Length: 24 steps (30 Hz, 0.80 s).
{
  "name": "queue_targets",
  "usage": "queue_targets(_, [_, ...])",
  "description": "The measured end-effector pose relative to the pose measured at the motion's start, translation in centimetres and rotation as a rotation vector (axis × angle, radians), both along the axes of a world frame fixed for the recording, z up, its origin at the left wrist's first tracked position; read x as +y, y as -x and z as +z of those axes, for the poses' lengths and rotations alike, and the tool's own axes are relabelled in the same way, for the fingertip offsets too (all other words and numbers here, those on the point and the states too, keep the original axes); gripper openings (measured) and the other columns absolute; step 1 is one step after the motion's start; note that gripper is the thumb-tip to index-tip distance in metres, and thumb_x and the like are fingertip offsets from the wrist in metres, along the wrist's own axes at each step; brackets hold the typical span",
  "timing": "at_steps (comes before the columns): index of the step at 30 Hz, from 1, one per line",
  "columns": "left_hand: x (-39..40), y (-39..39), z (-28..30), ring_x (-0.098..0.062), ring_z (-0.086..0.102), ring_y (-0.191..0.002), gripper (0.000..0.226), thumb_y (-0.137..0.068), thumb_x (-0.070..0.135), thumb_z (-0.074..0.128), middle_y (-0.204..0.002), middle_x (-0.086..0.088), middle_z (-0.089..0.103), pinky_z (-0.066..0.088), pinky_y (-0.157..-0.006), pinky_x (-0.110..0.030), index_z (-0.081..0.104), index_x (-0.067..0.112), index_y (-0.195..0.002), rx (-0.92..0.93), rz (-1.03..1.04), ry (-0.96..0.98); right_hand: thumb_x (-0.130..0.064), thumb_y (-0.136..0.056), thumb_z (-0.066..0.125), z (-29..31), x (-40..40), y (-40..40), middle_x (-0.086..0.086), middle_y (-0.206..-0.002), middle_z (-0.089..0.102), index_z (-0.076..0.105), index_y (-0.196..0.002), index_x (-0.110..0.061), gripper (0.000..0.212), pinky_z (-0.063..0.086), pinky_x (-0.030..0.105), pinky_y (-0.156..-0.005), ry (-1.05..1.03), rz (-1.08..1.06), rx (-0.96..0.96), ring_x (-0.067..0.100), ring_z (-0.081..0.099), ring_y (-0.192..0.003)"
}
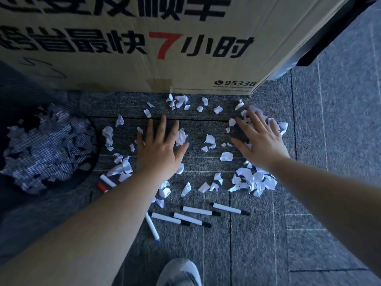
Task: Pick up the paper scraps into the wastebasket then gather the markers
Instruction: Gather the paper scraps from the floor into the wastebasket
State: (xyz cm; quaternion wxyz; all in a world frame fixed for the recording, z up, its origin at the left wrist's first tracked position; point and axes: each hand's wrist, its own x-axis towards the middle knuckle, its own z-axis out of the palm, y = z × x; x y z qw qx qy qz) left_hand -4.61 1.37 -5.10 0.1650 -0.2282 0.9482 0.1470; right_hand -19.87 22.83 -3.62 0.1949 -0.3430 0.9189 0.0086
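the wastebasket [49,149] stands at the left edge of the carpeted floor [257,234] and already holds a good heap of paper, so the first step looks partly done; many paper scraps [252,179] are still strewn over the floor in front of the cardboard box [123,65], thickest near the right side and thinner toward the basket; the left hand [159,145] lies flat with fingers spread wide on the carpet among the scraps, holding nothing; the right hand [260,139] is likewise spread flat, its fingertips over a cluster of scraps near the box's corner, nothing pinched; both seem set to sweep the scraps together; the markers [191,217] are ungathered: four black-capped ones lie loosely side by side nearer the person, a blue-tipped one [152,227] slants just left of them, and a red-capped one [105,182] lies apart beside the basket, partly under the left forearm; a shoe [181,273] shows at the near edge; by my reckoning most of the scrap step and all of the marker step remain.
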Motion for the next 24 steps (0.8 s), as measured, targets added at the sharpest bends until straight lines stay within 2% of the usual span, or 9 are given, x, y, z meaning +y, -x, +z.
queue_targets(3, [0.6,-1.2,-0.3,-0.028,0.000,-0.144,0.070,-0.086,0.066,0.011,-0.158,-0.002,0.003,0.003,-0.113,-0.055,0.011,0.031,-0.146,0.040,-0.046,0.012,-0.070,-0.086,0.019,-0.4,0.6,-1.7,0.002,-0.157,0.002,0.020,-0.145,-0.031,0.071,-0.007,0.039,-0.115,0.039,-0.021,-0.008,0.014,0.001,-0.143])
queue_targets(9, [1.6,-4.4,-0.4,-0.025,0.003,-0.144,0.078,-0.084,0.072,0.005,-0.157,-0.003,0.007,0.004,-0.115,-0.052,0.015,0.026,-0.146,0.034,-0.210,0.014,-0.074,-0.083,0.009,-0.4,1.0,-6.1,-0.002,-0.153,0.004,0.018,-0.145,-0.030,0.076,-0.005,0.044,-0.114,0.085,0.080,-0.072,0.016,-0.002,-0.141])
queue_targets(14, [1.8,-6.1,-0.6,-0.025,0.006,-0.143,0.091,-0.076,0.083,0.012,-0.157,-0.005,0.009,0.002,-0.113,-0.051,0.011,0.027,-0.147,0.042,-0.319,0.027,-0.070,-0.087,0.020,-1.5,0.5,-8.6,0.002,-0.155,0.016,0.021,-0.145,-0.027,0.072,0.004,0.048,-0.117,0.148,0.212,-0.090,0.018,0.006,-0.144])
queue_targets(18, [2.4,-6.4,-0.9,-0.023,0.005,-0.143,0.100,-0.070,0.088,0.021,-0.157,-0.005,0.005,0.003,-0.112,-0.053,0.006,0.027,-0.148,0.080,-0.367,0.031,-0.066,-0.089,0.026,-2.2,-0.5,-8.9,0.007,-0.153,0.024,0.029,-0.143,-0.022,0.070,0.012,0.048,-0.117,0.216,0.206,-0.057,0.020,0.013,-0.144])
queue_targets(21, [2.6,-6.3,-1.3,-0.023,0.008,-0.143,0.099,-0.070,0.086,0.023,-0.157,-0.004,0.006,0.005,-0.112,-0.053,0.000,0.029,-0.147,0.118,-0.421,0.040,-0.060,-0.091,0.029,-2.2,-1.7,-9.1,0.009,-0.151,0.029,0.034,-0.141,-0.017,0.067,0.019,0.049,-0.115,0.289,0.217,-0.041,0.022,0.019,-0.142])
queue_targets(24, [2.9,-6.0,-1.6,-0.022,0.014,-0.143,0.090,-0.076,0.081,0.022,-0.156,-0.001,0.012,0.009,-0.112,-0.054,0.007,0.027,-0.147,0.174,-0.427,0.069,-0.055,-0.093,0.029,-2.3,-3.3,-9.8,0.009,-0.149,0.033,0.038,-0.140,-0.014,0.062,0.020,0.044,-0.115,0.378,0.180,-0.048,0.021,0.023,-0.141])
